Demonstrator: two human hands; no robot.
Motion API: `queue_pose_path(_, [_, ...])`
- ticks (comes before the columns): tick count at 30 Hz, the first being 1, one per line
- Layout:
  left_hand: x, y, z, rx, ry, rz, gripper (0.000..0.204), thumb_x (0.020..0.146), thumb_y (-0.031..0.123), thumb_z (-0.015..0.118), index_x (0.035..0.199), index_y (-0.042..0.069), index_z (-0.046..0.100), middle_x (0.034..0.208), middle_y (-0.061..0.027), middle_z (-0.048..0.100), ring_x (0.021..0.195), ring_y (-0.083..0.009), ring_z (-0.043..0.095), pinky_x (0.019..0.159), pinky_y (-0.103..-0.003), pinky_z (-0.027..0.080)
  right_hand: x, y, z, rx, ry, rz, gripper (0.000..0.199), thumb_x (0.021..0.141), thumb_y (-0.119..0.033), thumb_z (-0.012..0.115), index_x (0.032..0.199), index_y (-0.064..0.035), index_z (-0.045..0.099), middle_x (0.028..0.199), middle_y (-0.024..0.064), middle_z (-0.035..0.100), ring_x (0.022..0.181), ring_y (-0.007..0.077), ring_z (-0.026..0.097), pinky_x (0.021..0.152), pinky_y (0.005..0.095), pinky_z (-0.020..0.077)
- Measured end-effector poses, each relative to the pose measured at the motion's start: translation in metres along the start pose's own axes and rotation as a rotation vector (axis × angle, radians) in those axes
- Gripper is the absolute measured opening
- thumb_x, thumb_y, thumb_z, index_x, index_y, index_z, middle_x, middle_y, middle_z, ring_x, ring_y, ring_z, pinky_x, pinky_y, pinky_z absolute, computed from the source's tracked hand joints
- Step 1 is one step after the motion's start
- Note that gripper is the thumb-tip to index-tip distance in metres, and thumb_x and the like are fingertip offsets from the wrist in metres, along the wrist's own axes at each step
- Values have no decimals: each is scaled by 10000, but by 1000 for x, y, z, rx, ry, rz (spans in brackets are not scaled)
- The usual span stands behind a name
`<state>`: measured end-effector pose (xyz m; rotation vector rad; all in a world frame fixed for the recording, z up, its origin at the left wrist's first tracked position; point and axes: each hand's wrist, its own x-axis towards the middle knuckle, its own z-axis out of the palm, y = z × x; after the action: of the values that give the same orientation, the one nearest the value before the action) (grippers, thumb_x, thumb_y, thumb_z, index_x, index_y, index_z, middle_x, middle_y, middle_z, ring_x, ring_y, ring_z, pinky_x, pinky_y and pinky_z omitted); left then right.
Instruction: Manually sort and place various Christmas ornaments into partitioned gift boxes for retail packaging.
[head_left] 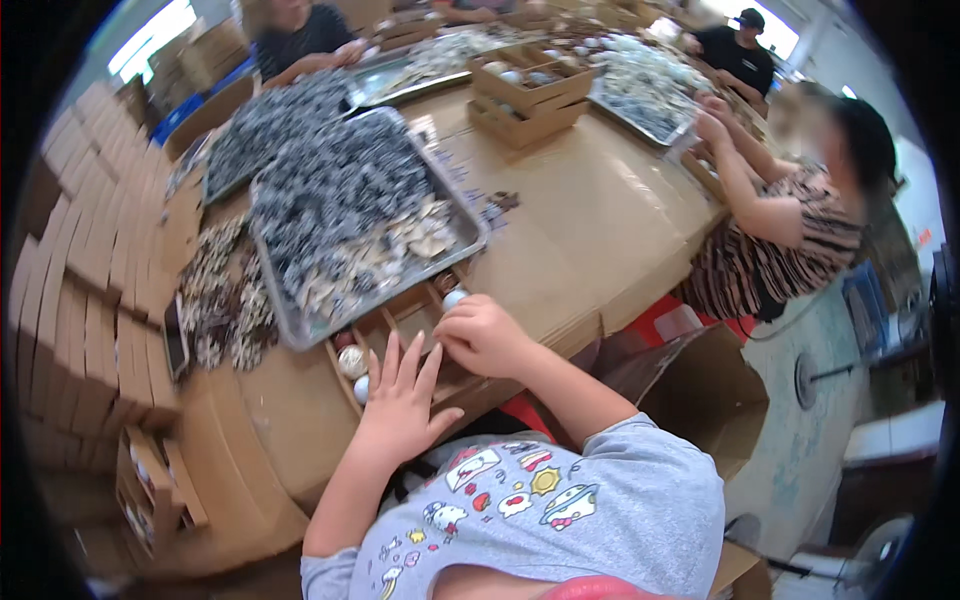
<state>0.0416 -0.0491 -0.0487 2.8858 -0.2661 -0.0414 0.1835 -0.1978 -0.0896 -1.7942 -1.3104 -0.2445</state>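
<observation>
A shallow cardboard box with dividers (408, 314) lies at the table edge before me. Along its left side sit a dark red ball (344, 340), a cream ball (351, 361) and a pale blue-white ball (363, 387). My left hand (405, 395) rests over the box's near left part, fingers stretched out and apart. Over the right part is my right hand (483, 335), its fingers bent together; what they hold, if anything, is hidden. Beside its knuckles show a pale ball (455, 298) and a brown ball (444, 282) in the right compartments.
Past the box stands a metal tray (478, 232) heaped with grey-blue and cream pieces. Wooden snowflakes (212, 345) lie left of it, near tall stacks of cartons (85, 260). Filled divided boxes (530, 100) stand farther off. A person (790, 210) works at right; an open carton (705, 400) is below.
</observation>
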Motion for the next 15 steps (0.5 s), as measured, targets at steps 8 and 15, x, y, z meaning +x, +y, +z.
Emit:
queue_pose_path(8, [-22,-8,17,39,46,-101,869,796,559,548,1417,28,251,1489,-161,203,1381,-305,190,1101,-501,146,9,-13,5,-44,-59,13,93,707,-27,631,797,-51,636,813,81,635,803,278,594,763,382,451])
queue_pose_path(15, [-30,-19,23,-16,180,-40,838,810,589,511,1425,77,260,1490,-155,199,1390,-339,126,1081,-576,53,-1,-15,9,50,112,221,142,731,36,596,856,-20,634,954,121,622,939,291,564,835,384,441])
